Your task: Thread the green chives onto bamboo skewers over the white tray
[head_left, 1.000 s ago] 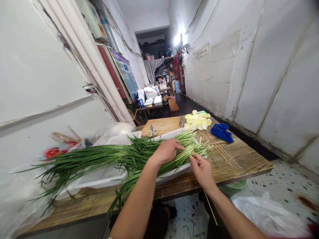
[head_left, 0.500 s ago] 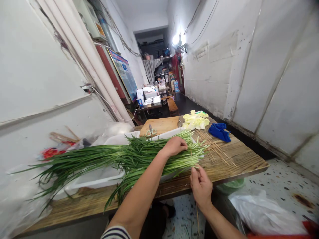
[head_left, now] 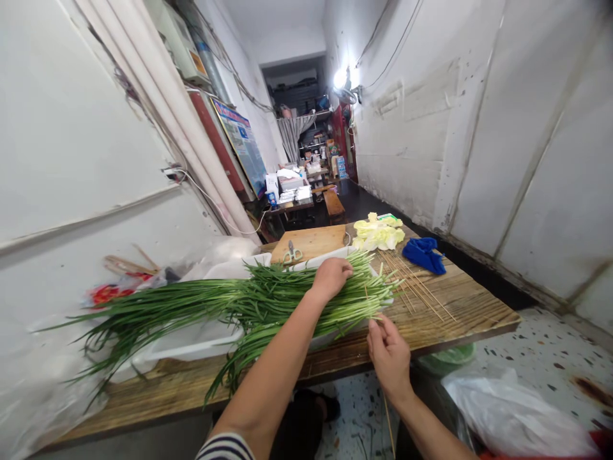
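A thick heap of garlic chives [head_left: 287,291] lies across white trays, with leafy tops to the left and pale stem ends to the right. My left hand [head_left: 331,278] is closed on the chives near their pale ends, its fingertips curled among the stems; how many it grips is hidden. Below the stem ends, my right hand [head_left: 390,354] pinches a thin bamboo skewer [head_left: 388,421]. The skewer's lower part hangs beneath the palm, and its upper part runs up over the pale stems.
Loose bamboo skewers [head_left: 421,287] lie right of the chives, near a blue cloth [head_left: 424,255] and yellow-green cabbage leaves [head_left: 378,231]. Scissors [head_left: 292,253] rest on a wooden board [head_left: 316,239] behind. A white plastic bag [head_left: 517,409] sits below the wooden table [head_left: 479,316].
My left hand has shifted slightly left and back over the stems. The right hand keeps its pinch on the skewer, nearly unmoved. The view has shifted slightly.
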Demonstrator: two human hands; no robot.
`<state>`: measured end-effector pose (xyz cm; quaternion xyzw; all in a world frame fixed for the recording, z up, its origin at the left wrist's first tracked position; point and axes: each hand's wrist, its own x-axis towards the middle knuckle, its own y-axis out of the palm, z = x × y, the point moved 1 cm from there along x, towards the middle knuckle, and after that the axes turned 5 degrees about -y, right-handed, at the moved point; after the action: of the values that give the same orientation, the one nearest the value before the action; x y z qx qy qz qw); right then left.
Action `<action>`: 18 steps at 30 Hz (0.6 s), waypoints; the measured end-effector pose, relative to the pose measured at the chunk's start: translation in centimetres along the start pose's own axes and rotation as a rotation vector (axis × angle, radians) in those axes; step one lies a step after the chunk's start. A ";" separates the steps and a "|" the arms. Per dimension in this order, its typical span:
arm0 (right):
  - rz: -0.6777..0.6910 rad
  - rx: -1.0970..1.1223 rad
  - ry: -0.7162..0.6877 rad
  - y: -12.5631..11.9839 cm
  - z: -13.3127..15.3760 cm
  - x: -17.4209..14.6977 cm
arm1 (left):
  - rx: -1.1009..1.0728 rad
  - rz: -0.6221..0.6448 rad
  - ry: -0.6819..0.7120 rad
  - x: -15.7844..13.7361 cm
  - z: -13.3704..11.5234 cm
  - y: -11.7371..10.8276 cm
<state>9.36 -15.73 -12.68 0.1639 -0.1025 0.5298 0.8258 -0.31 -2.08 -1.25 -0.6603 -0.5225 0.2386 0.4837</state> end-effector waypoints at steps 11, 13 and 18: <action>0.034 0.025 0.042 0.0 0.2 0.3 | 0.107 0.080 0.055 -0.1 -0.3 1.2; 0.052 0.028 0.050 -0.1 0.4 0.4 | 0.136 0.098 0.084 -0.2 -0.6 1.2; 0.103 0.030 0.067 -0.3 1.5 1.2 | 0.020 0.014 0.083 -0.4 -0.3 -0.1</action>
<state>10.07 -15.42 -10.96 0.1531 -0.0750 0.5782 0.7979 -0.21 -2.54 -1.11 -0.6684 -0.4950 0.2195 0.5099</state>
